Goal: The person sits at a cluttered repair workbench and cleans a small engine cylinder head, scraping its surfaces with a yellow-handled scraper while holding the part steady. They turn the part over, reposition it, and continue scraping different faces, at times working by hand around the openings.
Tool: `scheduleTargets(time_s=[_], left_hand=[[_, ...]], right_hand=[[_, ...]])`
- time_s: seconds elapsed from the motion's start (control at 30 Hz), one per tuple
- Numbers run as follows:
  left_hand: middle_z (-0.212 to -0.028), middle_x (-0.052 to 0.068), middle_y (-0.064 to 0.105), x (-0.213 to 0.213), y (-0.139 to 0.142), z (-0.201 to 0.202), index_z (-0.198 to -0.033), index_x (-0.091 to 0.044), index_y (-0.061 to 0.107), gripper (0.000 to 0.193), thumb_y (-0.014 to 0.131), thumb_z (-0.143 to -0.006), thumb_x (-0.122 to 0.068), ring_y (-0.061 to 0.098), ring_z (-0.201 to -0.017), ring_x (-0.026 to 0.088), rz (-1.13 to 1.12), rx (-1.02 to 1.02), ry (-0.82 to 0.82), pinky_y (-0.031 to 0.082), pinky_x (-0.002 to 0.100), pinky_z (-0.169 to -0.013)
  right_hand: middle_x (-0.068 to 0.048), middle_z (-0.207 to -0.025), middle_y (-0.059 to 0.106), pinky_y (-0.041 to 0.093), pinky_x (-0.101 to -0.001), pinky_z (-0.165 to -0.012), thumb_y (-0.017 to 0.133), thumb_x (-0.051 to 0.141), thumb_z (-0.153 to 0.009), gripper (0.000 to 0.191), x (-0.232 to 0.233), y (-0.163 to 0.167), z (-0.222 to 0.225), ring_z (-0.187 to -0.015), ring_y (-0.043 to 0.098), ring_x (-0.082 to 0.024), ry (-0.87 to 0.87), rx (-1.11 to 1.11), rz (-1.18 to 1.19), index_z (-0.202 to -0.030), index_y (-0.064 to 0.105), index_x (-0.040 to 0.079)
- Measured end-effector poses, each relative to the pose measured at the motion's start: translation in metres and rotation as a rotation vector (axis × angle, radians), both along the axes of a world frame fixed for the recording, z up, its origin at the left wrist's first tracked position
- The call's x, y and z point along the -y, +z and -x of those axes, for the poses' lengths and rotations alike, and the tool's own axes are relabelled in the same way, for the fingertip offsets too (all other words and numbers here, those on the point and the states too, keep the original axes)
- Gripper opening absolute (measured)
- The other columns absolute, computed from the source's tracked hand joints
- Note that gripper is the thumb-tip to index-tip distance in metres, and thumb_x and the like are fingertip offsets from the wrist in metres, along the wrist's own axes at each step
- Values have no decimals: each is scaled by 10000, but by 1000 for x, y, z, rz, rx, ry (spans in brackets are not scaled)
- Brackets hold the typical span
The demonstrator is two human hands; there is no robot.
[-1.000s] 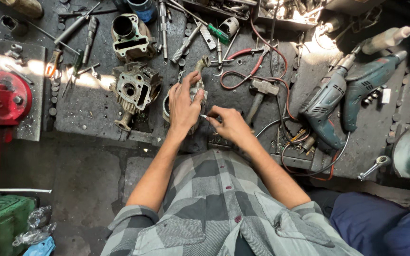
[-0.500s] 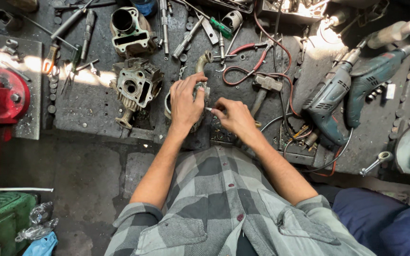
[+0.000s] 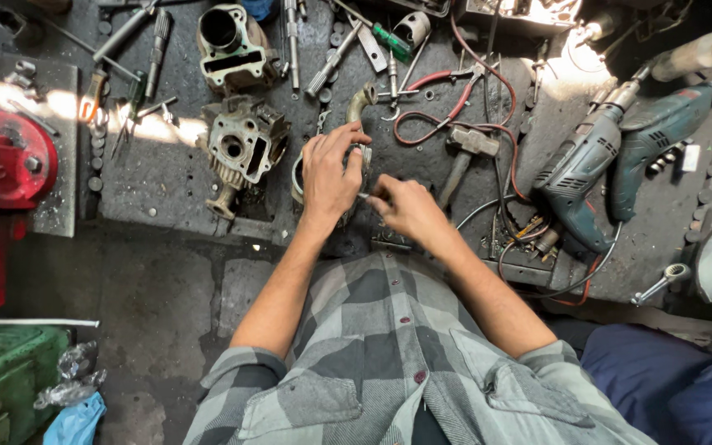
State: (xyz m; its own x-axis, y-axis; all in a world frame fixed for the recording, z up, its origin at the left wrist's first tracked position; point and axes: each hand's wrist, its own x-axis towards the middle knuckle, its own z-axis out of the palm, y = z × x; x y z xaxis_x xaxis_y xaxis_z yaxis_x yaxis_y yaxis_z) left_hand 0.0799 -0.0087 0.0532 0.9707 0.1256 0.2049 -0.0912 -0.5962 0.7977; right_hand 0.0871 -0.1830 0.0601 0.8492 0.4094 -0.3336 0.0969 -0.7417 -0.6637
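My left hand (image 3: 329, 173) is wrapped over a small grey metal engine part (image 3: 298, 177) resting on the dark workbench (image 3: 166, 177), and covers most of it. My right hand (image 3: 401, 206) sits just to its right, fingers pinched on a thin metal tool (image 3: 364, 196) whose tip points at the part under my left hand. A bent metal pipe (image 3: 362, 99) lies just beyond my left fingers.
An engine cylinder head (image 3: 239, 144) and a cylinder block (image 3: 226, 37) lie left of my hands. A hammer (image 3: 465, 152), red cables (image 3: 447, 95), two power drills (image 3: 611, 156), wrenches and screwdrivers crowd the bench. A red vise (image 3: 2, 165) stands at far left, a green box (image 3: 6, 379) below it.
Both hands stay on the part; the right hand has shifted slightly with the thin tool. The view has drifted a little.
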Motion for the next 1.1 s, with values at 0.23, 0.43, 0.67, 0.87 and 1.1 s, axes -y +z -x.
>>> scheduleTargets(time_s=[0.23, 0.43, 0.67, 0.87, 1.1], left_hand=[[-1328, 65, 687, 0, -3, 0, -1072, -106, 710, 179, 586, -942, -101, 607, -1252, 279, 12, 3, -1, 350, 452, -1144], [-1328, 68, 685, 0, -3, 0, -1063, -109, 718, 182, 586, -938, -101, 607, -1250, 281, 11, 1, -5, 349, 452, -1142], [-1320, 52, 684, 0, -2, 0, -1067, -116, 725, 183, 590, -943, -106, 606, -1241, 275, 1, -4, -3, 351, 447, -1135], [-1317, 47, 681, 0, -1, 0, -1066, -123, 725, 184, 593, -939, -106, 607, -1240, 270, -3, -2, -11, 350, 442, -1131], [-1314, 50, 682, 1, 0, 0, -1066, -123, 725, 187, 590, -938, -103, 610, -1234, 269, -6, 4, -13, 347, 448, -1120]], right_hand=[[-168, -809, 735, 567, -479, -670, 754, 229, -877, 184, 4, -5, 0, -752, 729, -385, 69, 69, -72, -955, 670, 85], [-190, -762, 710, 551, -491, -647, 758, 242, -877, 187, 6, -8, -2, -708, 725, -383, 16, -23, -39, -956, 673, 95], [-187, -783, 714, 532, -486, -628, 737, 229, -906, 200, 4, -12, 2, -725, 712, -401, -6, -1, -58, -969, 641, 65], [-197, -769, 706, 526, -497, -639, 746, 242, -902, 211, 5, -7, -1, -730, 703, -410, 22, 14, -36, -978, 652, 69], [-183, -770, 709, 530, -483, -641, 727, 231, -913, 219, 4, -6, -3, -738, 702, -401, 39, 18, -86, -990, 620, 56]])
